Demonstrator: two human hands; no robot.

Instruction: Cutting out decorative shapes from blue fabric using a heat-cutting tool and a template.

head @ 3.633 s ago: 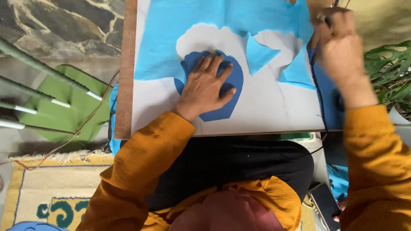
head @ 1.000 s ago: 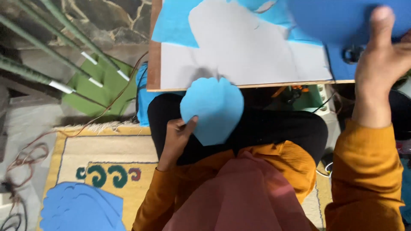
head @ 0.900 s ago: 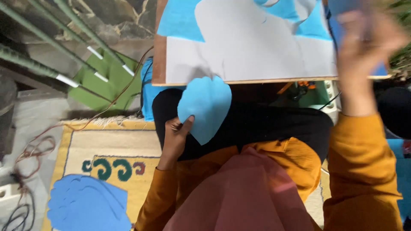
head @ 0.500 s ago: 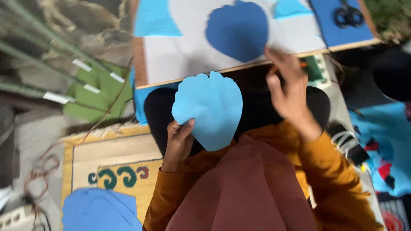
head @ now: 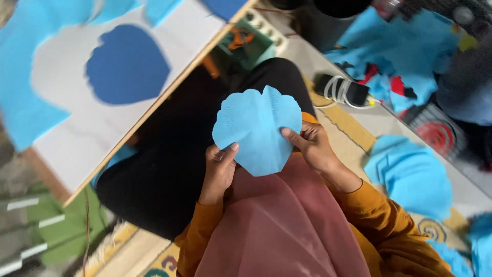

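Behind our lap, the white surface [head: 77, 149] keeps a dark blue shape [head: 127, 65]. We now pinch the light blue scalloped cutout [head: 256, 128] with both left hand [head: 219, 166] and right hand [head: 311, 146], lifted off, ready for handling.
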